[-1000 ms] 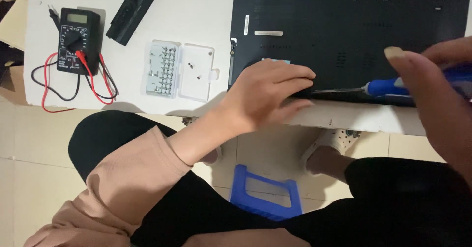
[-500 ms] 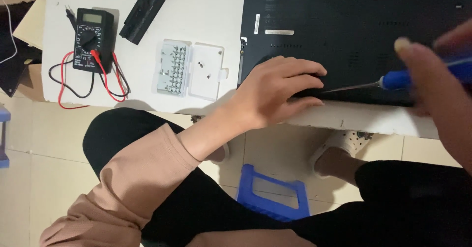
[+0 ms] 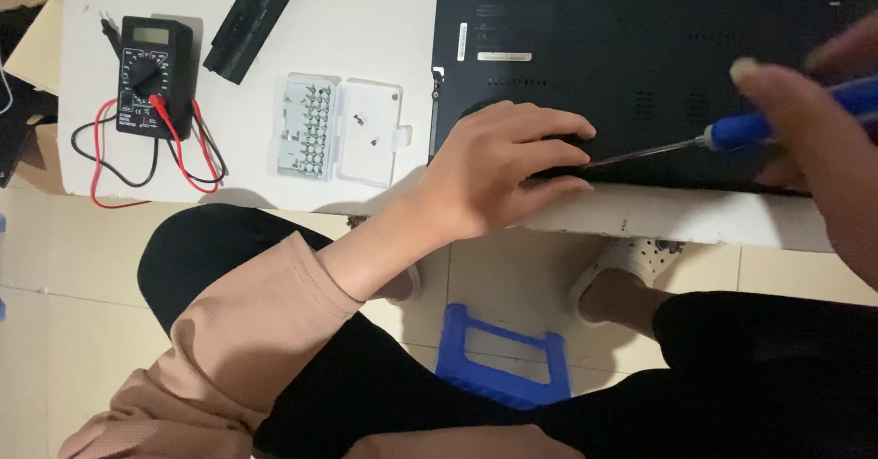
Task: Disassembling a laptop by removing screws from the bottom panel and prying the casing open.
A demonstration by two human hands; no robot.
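While the left hand (image 3: pixel 494 171) is pressing flat, fingers spread and gripping nothing, to steady the upturned black laptop (image 3: pixel 640 57) at the bench (image 3: pixel 366 29) edge, the right hand (image 3: pixel 814 139) is curling its fingers around a blue-handled screwdriver (image 3: pixel 732 134), tip angling under the left fingertips. Small white rectangular labels are sitting near the laptop's left edge; an open clear bit case (image 3: pixel 334 130) is lying beside it.

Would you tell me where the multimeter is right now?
In the head view, the black multimeter lies at the table's far left, left of the open bit case, well away from both hands.
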